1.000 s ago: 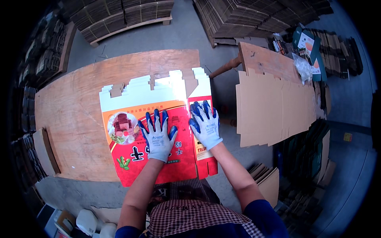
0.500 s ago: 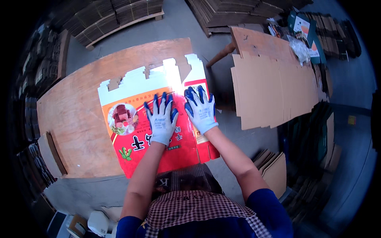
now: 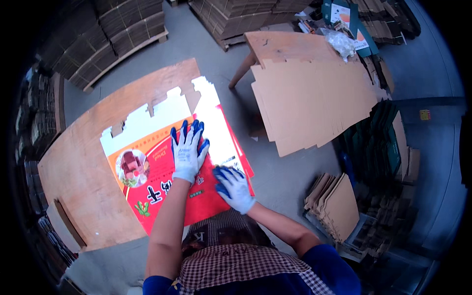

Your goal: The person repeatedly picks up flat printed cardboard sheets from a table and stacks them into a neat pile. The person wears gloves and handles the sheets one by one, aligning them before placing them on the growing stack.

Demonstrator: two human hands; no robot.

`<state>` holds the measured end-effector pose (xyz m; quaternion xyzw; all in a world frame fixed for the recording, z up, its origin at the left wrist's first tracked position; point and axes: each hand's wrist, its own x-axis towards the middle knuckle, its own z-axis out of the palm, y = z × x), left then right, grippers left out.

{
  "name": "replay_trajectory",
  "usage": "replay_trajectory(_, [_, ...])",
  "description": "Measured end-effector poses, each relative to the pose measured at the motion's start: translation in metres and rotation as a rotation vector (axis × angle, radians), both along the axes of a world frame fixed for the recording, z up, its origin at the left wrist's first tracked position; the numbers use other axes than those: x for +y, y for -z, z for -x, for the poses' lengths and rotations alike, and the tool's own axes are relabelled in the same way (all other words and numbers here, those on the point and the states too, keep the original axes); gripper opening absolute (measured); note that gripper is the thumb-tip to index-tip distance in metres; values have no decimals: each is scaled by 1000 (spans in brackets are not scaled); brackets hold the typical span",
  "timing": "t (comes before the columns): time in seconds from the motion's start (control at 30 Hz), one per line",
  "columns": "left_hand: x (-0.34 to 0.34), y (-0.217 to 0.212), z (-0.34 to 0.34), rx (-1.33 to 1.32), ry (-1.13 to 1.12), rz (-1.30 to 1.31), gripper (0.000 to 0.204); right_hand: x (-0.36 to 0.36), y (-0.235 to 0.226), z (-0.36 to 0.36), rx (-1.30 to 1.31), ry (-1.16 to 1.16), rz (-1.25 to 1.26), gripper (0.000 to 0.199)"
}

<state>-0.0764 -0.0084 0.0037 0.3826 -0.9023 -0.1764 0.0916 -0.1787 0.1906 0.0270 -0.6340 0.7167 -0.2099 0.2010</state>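
Cardboard packaging workshop, strapped cardboard stacks [image 3: 130,24] on a wooden pallet [image 3: 126,61], flat printed cartons [image 3: 161,161] topping a worktable [image 3: 73,177]; grey floor [image 3: 212,81]

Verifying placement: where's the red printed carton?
Head view, left of centre: the red printed carton lies on the left table, under the left hand, right hand at its near-right corner.

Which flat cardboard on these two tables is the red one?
The printed cardboard under your left hand, on the left table: its face shows red, orange and white. The brown cardboard on the right table shows no red.
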Motion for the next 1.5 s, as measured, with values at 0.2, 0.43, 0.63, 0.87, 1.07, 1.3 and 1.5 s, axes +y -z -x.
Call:
replay_trajectory(0.2, [0, 1, -22, 69, -43, -34, 73, -45, 15, 147, 571, 585, -350, 100])
replay_trajectory(0.43, [23, 3, -162, -124, -824, 168, 84, -54, 39, 193, 525, 583, -717, 93])
replay_trajectory(0.63, [26, 31, -219, 12, -1109, -214, 89, -47, -23, 222, 587, 480, -504, 71])
replay_trajectory(0.87, [27, 20, -214, -76, -1086, -135, 93, -31, -341, 157, 208, 714, -23, 48])
replay_trajectory(1.07, [28, 26, -212, -20, -1110, -166, 97, 39, -421, 104, 294, 430, 498, 52])
replay_trajectory(1.3, [16, 28, -250, 1428, -1206, -1108, 57, -35, -143, 34, -1006, 649, 53, 63])
replay_trajectory(1.5, [21, 35, -270, 662, -992, -654, 65, -28, 19, -18, -1246, 559, -38, 68])
